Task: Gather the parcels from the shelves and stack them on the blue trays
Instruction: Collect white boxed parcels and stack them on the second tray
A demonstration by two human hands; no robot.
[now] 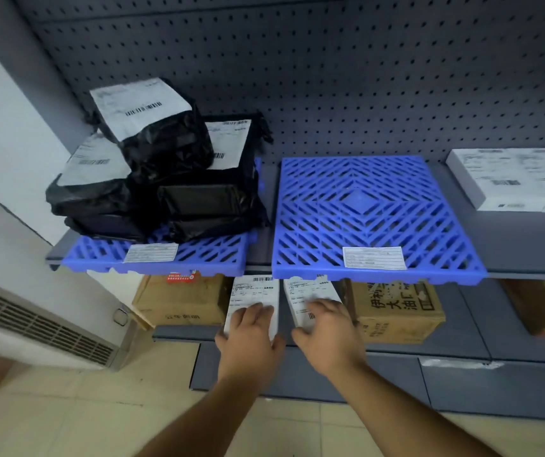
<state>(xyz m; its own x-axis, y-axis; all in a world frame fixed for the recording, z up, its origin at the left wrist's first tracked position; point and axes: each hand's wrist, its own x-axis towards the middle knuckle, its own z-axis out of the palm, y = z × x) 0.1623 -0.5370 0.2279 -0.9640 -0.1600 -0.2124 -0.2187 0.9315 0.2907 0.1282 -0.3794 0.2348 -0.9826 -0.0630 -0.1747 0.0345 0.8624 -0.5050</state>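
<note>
On the upper shelf, the left blue tray (198,255) carries a pile of black bagged parcels (165,166). They look soft and squashy, so they may slide off each other.

Down on the lower shelf (178,333), two white parcels stand side by side between brown boxes. The left hand (248,341) lies on the left white parcel (254,298), fingers spread across its label and thumb at its edge. The right hand (327,331) lies the same way on the right white parcel (310,296).

Both look small, flat and probably light. The labels seem smooth, so holding the side edges should work best.

The right blue tray (376,212) is bare apart from a label. A white box (512,179) waits beside it.
</note>
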